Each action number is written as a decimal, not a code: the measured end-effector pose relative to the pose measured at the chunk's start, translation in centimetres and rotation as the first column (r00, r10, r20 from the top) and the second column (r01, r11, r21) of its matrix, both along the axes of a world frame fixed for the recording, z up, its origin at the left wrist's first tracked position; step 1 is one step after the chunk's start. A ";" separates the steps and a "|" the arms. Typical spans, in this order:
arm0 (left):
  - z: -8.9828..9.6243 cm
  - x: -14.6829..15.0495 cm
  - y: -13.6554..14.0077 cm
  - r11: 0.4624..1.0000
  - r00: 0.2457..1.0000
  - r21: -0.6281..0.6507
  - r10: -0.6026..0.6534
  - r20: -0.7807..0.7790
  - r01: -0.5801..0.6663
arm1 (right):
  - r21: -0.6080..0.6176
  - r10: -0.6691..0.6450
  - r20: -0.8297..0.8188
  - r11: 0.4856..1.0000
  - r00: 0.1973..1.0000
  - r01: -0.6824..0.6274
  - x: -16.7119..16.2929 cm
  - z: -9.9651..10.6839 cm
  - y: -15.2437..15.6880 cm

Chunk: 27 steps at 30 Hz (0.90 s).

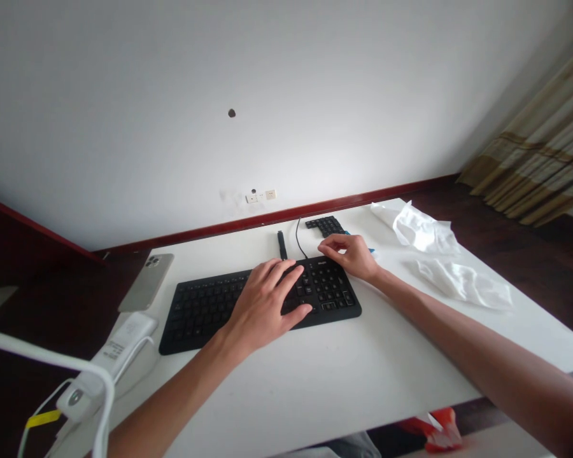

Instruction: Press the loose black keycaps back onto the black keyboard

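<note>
A black keyboard (195, 312) lies on the white table (286, 375), its cable (298, 236) leaving the back edge. My left hand (266, 305) rests on the keyboard's middle, fingers spread and thumb apart. At the back right corner, over the number pad, my right hand (347, 253) has its fingers curled into a pinch; what is between them, if anything, is hidden. Just behind it lies a patch of loose-looking black keys (325, 225). Part of a thin blue object (371, 250) shows behind the right wrist. A short black strip (281, 245) lies behind the keyboard.
A phone (146, 282) and a white power strip (107, 366) with cables are on the left. Crumpled clear plastic (417, 229) and a second piece (463, 283) lie at the right. A white wall (286, 114) with sockets (261, 196) stands behind.
</note>
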State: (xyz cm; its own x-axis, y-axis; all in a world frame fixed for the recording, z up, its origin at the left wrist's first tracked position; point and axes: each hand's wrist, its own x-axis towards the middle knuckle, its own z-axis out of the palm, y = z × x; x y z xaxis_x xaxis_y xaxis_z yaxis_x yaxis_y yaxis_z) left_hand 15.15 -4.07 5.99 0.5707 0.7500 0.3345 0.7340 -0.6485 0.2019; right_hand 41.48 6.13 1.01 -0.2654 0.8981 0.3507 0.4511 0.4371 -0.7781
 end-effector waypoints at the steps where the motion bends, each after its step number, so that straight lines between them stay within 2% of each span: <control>1: 0.2 0.7 0.3 1.000 1.000 0.009 -0.014 0.010 0.013 | 0.001 -0.006 -0.011 1.000 1.000 0.006 0.1 0.0 0.1; 3: 0.2 1.8 0.8 0.999 0.999 0.033 -0.028 0.028 0.027 | 0.002 -0.011 -0.026 1.000 1.000 0.011 0.2 0.0 0.1; 6: -0.7 2.5 0.8 0.999 1.000 0.032 -0.017 0.026 0.016 | -0.002 -0.006 -0.026 1.000 1.000 0.006 0.3 0.1 0.1; 12: -2.8 1.8 -0.1 0.999 0.998 0.003 0.043 -0.041 -0.043 | -0.011 -0.009 -0.005 1.000 1.000 0.009 0.4 -0.1 0.2; 24: -3.4 1.4 -0.2 0.997 0.998 -0.044 0.058 0.003 -0.058 | -0.044 -0.032 0.008 0.998 0.999 0.032 0.8 -0.1 0.6; 27: -3.6 1.4 -0.1 0.996 0.998 -0.053 0.067 0.014 -0.066 | -0.078 -0.012 -0.087 0.997 0.996 0.005 0.0 0.4 0.4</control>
State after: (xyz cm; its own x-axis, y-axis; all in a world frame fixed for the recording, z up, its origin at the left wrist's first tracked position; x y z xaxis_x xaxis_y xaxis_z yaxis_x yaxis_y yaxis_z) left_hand 16.54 -4.14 2.44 0.5139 0.8028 0.3024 0.7716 -0.5866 0.2458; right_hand 41.51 6.51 1.43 -0.2293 0.9256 0.3011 0.3835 0.3702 -0.8461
